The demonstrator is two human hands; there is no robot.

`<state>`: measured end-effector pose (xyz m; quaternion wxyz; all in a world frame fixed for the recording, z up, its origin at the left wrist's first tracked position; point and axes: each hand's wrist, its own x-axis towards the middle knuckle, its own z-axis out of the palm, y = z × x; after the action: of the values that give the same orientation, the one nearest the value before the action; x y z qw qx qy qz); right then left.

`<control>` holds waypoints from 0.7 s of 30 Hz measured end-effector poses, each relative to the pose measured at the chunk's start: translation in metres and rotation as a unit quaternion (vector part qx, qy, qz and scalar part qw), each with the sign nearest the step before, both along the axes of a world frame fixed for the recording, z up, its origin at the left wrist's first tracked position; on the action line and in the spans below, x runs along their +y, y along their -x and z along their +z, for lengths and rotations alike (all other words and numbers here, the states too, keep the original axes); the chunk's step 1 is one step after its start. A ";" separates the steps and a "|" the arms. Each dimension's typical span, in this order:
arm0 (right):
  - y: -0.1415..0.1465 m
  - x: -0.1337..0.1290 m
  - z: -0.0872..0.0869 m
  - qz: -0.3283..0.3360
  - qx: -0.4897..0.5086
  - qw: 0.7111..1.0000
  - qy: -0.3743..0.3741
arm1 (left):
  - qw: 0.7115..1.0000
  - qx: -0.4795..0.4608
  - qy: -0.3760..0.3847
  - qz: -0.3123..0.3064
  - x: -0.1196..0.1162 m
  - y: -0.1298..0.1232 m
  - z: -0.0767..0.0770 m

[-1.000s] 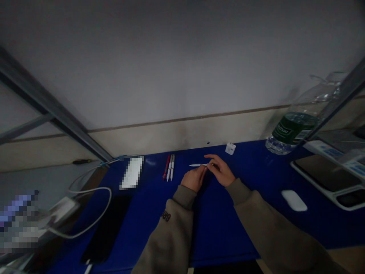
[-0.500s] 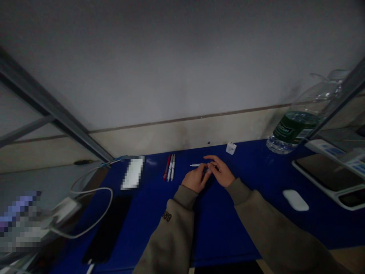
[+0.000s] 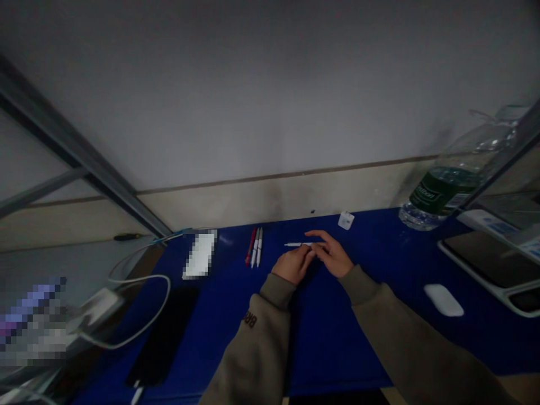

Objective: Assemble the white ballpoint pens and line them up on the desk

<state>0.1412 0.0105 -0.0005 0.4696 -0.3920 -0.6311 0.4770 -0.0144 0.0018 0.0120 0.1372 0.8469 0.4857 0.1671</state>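
A slim white pen (image 3: 294,244) points leftward, level with the blue tabletop's middle. My left hand (image 3: 291,265) is closed, its thumb and fingertips pinched at the pen's middle. Against those fingertips presses my right hand (image 3: 334,256), thumb and finger gripping the pen's right part while its index finger stretches out above. The fingers hide some of the pen. Left of my hands, a red pen (image 3: 251,247) and two white-and-grey pens (image 3: 259,248) lie side by side.
A large clear bottle (image 3: 442,188) stands at the back right, near a white charger cube (image 3: 346,220). Further right are a white mouse-like object (image 3: 444,300) and a scale-like device (image 3: 489,259). A dark phone (image 3: 164,337) and a white cable (image 3: 166,298) lie left.
The view has shifted slightly, moving everything a little to the right. More of the pen now shows above my fingertips, lying nearly level. Both hands stay together.
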 end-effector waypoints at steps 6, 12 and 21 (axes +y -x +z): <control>0.001 0.002 -0.002 0.015 0.058 0.996 0.071 | 0.998 0.055 -0.017 -0.011 -0.002 -0.003 0.005; 0.001 0.006 -0.005 0.000 0.096 0.992 0.084 | 0.985 0.159 -0.063 0.010 -0.011 -0.009 0.006; 0.004 0.002 -0.001 -0.015 0.107 0.993 0.045 | 0.987 -0.143 0.004 0.067 -0.006 -0.014 0.003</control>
<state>0.1375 0.0126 -0.0012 0.5237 -0.3688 -0.5492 0.5367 -0.0002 -0.0043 0.0148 0.1972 0.7792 0.5177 0.2931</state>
